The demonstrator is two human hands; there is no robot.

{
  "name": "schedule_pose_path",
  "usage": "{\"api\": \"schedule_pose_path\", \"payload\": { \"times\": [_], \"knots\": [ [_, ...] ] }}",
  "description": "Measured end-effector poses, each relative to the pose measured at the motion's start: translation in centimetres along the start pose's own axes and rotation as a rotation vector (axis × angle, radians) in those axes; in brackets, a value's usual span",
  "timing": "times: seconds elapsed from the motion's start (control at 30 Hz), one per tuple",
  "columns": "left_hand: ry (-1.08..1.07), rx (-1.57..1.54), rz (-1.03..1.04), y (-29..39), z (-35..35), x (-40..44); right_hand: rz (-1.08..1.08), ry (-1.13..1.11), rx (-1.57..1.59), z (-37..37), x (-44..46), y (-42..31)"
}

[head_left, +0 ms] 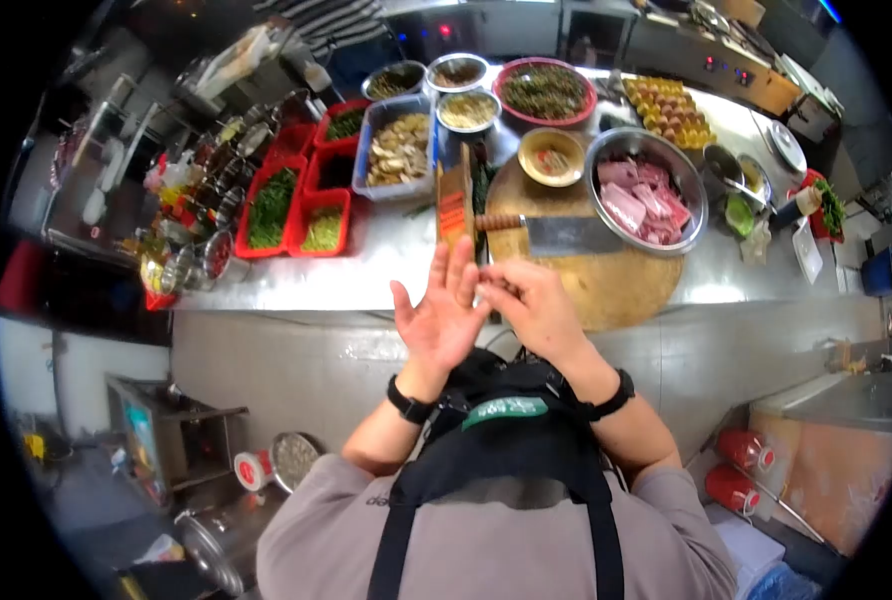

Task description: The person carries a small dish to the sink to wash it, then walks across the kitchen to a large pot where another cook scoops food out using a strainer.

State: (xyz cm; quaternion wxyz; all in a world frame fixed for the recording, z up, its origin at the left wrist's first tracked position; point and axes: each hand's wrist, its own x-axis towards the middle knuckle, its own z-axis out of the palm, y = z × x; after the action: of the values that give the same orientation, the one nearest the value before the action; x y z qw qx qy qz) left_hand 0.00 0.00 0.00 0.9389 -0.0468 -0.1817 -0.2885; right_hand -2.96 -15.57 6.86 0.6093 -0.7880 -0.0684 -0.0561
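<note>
My left hand [441, 312] is held palm up with its fingers spread, in front of the steel counter's edge. Close beside it, my right hand [538, 308] has thumb and fingers pinched together at the left hand's outer fingers. Something small and pale may be between them, but I cannot make it out. Beyond the hands, a cleaver [574, 237] lies across the round chopping board [621, 295], its wooden handle pointing left. A yellowish bowl [551, 158] sits on the board. A narrow tray [455, 185] with orange strips stands left of the cleaver handle.
A steel basin [701, 200] of raw meat stands at the board's right. Farther back are a pink basin [588, 108] of greens and a tray of eggs [671, 115]. Left are a clear tub [363, 165], red containers [291, 235] of vegetables and several seasoning jars. The counter edge [336, 308] runs across.
</note>
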Motion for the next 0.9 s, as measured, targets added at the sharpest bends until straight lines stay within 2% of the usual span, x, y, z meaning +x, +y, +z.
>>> {"api": "schedule_pose_path", "payload": {
  "times": [0.07, 0.13, 0.3, 0.63, 0.77, 0.83, 0.9],
  "knots": [
    [0.017, 0.009, -0.008, -0.6, -1.0, -0.5, 0.086, -0.014, 0.227, 0.5, -0.8, 2.1],
    [0.016, 0.057, -0.006, 1.1, 1.2, -0.3, 0.072, -0.027, 0.287, 1.8, 0.0, 0.7],
    [0.021, 0.071, -0.005, 1.1, 1.0, -0.4, 0.098, -0.041, 0.399, 2.1, -0.2, 1.4],
    [-0.019, -0.006, 0.021, 0.5, 0.1, -0.2, 0.086, -0.021, 0.268, 1.7, -0.3, 1.5],
    [0.055, 0.034, 0.008, 0.3, 0.2, -0.2, 0.077, 0.023, 0.292, 1.4, -0.6, 1.0],
    [0.048, 0.028, 0.005, 0.2, 0.0, -0.1, -0.006, 0.006, 0.098, 0.8, -0.6, 0.4],
    [0.005, 0.005, -0.016, 0.1, -0.1, 0.0, 0.000, 0.003, 0.100, 0.6, -0.7, 0.4]
  ]
}}
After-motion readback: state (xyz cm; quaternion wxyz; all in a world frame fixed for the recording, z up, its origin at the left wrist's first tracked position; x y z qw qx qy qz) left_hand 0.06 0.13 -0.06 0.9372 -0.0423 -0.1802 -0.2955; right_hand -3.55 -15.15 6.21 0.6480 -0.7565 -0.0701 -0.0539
